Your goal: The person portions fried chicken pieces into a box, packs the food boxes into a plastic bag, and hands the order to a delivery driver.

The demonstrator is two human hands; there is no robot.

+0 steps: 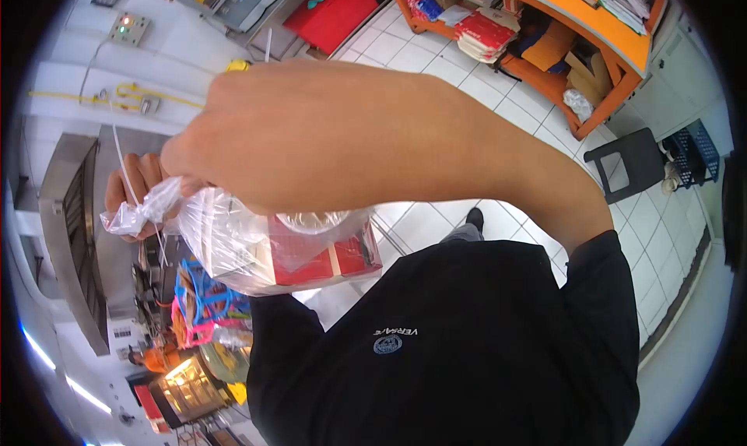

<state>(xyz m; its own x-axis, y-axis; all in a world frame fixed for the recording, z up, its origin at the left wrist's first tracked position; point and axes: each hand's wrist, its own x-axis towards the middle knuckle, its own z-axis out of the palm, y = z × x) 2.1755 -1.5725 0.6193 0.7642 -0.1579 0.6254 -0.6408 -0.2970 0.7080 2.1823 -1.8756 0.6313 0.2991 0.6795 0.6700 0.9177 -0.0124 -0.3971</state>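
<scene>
A clear plastic bag [233,244] hangs in front of my black shirt, holding a red and white box [311,263] and a round container [315,220]. My right hand [253,131] reaches across the view, its fingers closed on the bag's gathered neck. Beyond it, my left hand [140,177] has curled fingers around the twisted bag top [148,208]. A thin white strip [124,162] runs past the left fingers and the twisted plastic. Both hands are close together; my right hand hides part of the grip.
An orange desk [615,26] with papers and boxes stands at upper right, near a dark stool [630,162] and blue crate [692,154]. A metal hood [70,236] is at left. A person in orange [159,358] and a lit cabinet [187,388] appear lower left.
</scene>
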